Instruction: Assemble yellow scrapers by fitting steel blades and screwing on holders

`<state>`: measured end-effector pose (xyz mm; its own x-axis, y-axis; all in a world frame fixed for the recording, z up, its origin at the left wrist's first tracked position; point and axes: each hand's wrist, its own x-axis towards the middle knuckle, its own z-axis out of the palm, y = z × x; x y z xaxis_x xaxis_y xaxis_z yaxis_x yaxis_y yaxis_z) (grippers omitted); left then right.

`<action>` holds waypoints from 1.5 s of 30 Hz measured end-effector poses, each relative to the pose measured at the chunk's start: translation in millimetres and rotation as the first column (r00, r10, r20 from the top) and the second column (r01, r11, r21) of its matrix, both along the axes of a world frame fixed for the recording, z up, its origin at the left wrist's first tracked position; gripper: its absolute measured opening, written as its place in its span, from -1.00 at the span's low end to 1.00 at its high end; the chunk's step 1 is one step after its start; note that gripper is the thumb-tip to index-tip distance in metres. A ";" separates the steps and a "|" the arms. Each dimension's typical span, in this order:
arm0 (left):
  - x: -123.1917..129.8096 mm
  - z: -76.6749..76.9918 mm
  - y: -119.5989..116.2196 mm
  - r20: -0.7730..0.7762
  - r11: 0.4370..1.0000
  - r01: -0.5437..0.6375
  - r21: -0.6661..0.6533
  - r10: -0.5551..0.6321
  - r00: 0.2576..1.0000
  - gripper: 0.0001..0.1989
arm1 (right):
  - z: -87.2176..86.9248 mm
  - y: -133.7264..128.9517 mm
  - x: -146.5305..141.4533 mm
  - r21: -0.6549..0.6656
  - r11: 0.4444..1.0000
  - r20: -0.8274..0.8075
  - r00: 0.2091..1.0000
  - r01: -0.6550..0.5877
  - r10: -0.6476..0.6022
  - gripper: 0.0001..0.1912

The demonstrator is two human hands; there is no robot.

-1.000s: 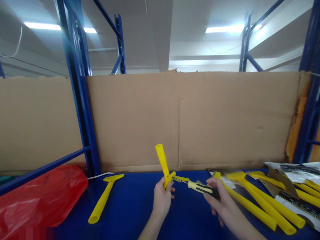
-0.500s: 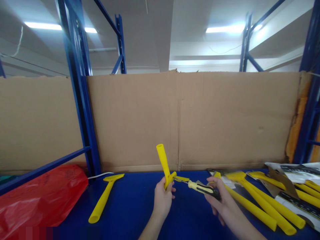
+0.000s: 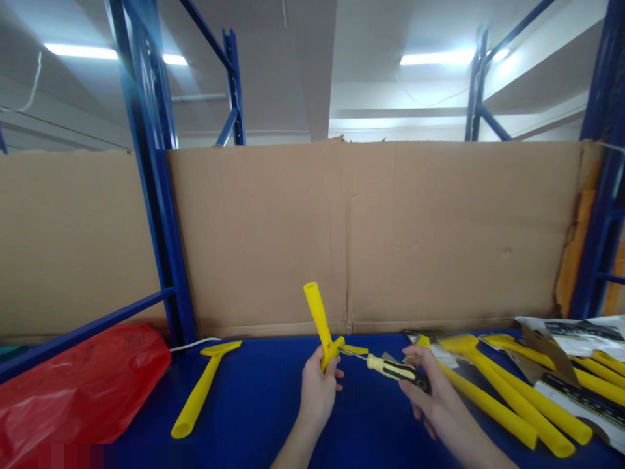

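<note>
My left hand (image 3: 319, 381) is closed around the head end of a yellow scraper (image 3: 318, 316), whose hollow tubular handle points up and slightly left. A screwdriver (image 3: 390, 368) with a cream and black grip is in my closed right hand (image 3: 430, 387). Its metal shaft points left, and the tip meets the scraper's head by the knob just above my left fingers. Whether a screw sits under the tip is too small to tell. Another yellow scraper (image 3: 202, 394) lies on the blue tabletop (image 3: 258, 404) to the left of my hands.
Several yellow scrapers (image 3: 525, 404) lie at the right, among white and black packaging (image 3: 581, 397). A red plastic bag (image 3: 83, 378) is at the left, near a blue rack post (image 3: 168, 260). A cardboard panel (image 3: 263, 241) stands along the back.
Both hands keep their hold on the scraper and screwdriver with hardly any movement. The whole view has shifted very slightly.
</note>
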<state>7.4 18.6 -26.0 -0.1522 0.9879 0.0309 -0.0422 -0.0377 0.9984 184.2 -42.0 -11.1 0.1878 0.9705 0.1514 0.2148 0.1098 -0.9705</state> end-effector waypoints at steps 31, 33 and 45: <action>0.9 -2.4 -1.0 -0.011 1.000 0.015 0.003 -0.015 1.000 -0.72 | -2.8 1.1 2.8 0.022 0.999 0.081 0.996 0.038 -0.040 -0.58; 1.2 -5.9 0.5 -0.015 1.000 0.018 0.015 -0.018 1.000 -0.71 | -2.9 0.9 1.8 -0.009 0.997 0.117 0.991 0.072 -0.070 -0.62; 1.5 -3.8 -0.5 -0.027 1.000 0.005 0.000 -0.005 1.000 -0.74 | -2.0 2.6 9.9 0.139 0.989 0.236 0.969 0.044 -0.076 -0.78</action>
<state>8.9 18.1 -29.9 -0.1459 0.9887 0.0352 -0.0157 -0.0379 0.9992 194.1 -39.3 -13.0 0.1879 0.9271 0.3243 0.4495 0.2124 -0.8677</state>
